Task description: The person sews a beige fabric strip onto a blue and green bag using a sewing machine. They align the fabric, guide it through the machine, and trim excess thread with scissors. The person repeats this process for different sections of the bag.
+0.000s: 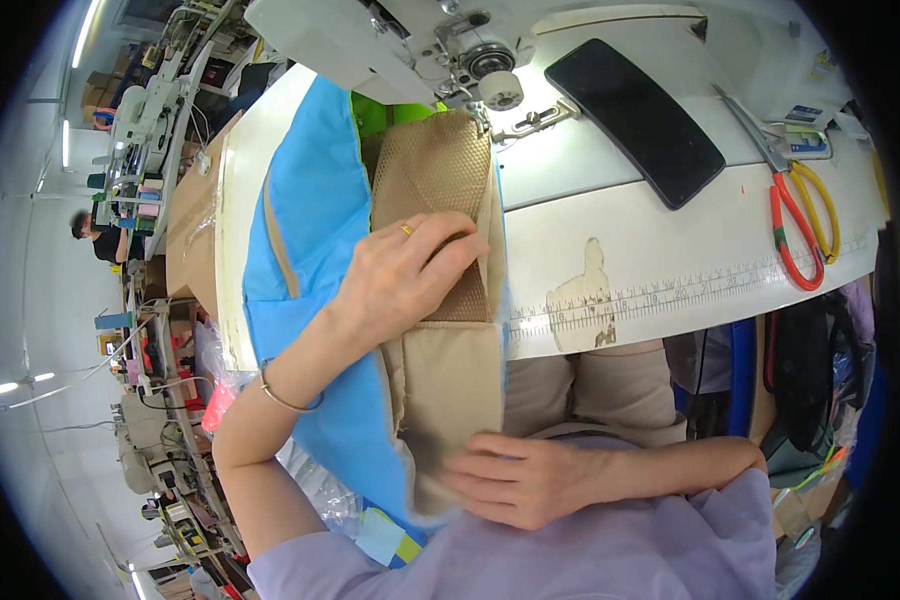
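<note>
A sewn fabric piece with blue cloth [320,190], brown mesh [425,165] and a beige panel [455,375] runs from the sewing machine [490,80] down over the table edge towards my lap. Its far end lies by the presser foot, where the needle itself is hard to make out. My left hand [410,265] rests on the mesh, thumb and fingers closed on the cloth near its right edge. Lower down, my right hand [530,480] is closed on the beige panel's near end, its fingertips slightly blurred.
A black phone [638,122] lies right of the needle area. Scissors with red and yellow handles [795,210] lie farther right. A ruler strip [670,298] follows the table's front edge. Cardboard [195,215] stands left of the table, and a person [105,235] is in the background.
</note>
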A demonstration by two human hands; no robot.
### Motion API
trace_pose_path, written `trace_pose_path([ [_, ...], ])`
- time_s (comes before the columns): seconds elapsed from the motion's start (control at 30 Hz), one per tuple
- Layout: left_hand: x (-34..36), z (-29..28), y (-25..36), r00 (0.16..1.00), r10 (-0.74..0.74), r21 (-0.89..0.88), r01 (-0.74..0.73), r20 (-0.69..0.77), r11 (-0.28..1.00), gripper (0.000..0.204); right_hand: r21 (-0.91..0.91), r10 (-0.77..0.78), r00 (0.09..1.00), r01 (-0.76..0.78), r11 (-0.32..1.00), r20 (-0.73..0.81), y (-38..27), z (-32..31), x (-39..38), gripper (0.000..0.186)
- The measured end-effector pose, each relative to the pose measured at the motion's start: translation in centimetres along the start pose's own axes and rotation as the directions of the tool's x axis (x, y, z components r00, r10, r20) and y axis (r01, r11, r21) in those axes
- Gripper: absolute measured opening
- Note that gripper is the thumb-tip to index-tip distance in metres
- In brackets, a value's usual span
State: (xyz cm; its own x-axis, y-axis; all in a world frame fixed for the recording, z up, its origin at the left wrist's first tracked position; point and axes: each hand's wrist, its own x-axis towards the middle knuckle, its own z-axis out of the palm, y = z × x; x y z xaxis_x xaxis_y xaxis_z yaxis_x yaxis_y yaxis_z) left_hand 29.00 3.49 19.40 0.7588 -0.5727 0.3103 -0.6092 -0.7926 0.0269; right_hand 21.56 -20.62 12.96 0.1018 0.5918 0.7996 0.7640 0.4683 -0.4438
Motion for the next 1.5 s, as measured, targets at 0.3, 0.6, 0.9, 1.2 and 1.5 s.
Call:
trace_pose_path([
  [0.3,-0.2,-0.7,-0.4,0.992,-0.111,-0.115,0.103,-0.064,0.988,0.027,-0.493,0.364,0.911,-0.41,0.767,-0.192,6.1,-5.9,2.1,0.034],
  [0.6,-0.4,-1.3,-0.7,0.979,-0.192,-0.191,0.177,-0.065,0.966,0.022,-0.471,0.271,0.947,-0.322,0.821,-0.175,7.3,-4.4,3.1,0.033],
  [0.9,-0.3,-1.1,4.3,0.899,-0.423,-0.352,0.435,0.114,0.829,0.038,-0.491,0.254,0.967,-0.207,0.846,0.03,6.5,-5.7,1.8,0.029],
  [1.2,-2.8,0.3,5.1,0.947,-0.317,-0.133,0.322,0.058,0.937,0.057,-0.488,0.241,0.97,-0.199,0.85,0.024,6.5,-5.5,1.6,0.029],
  [1.5,-1.2,0.5,3.1,0.995,-0.097,0.093,0.099,-0.027,0.991,0.041,-0.504,0.246,0.969,-0.217,0.836,-0.009,6.6,-5.7,1.6,0.03],
])
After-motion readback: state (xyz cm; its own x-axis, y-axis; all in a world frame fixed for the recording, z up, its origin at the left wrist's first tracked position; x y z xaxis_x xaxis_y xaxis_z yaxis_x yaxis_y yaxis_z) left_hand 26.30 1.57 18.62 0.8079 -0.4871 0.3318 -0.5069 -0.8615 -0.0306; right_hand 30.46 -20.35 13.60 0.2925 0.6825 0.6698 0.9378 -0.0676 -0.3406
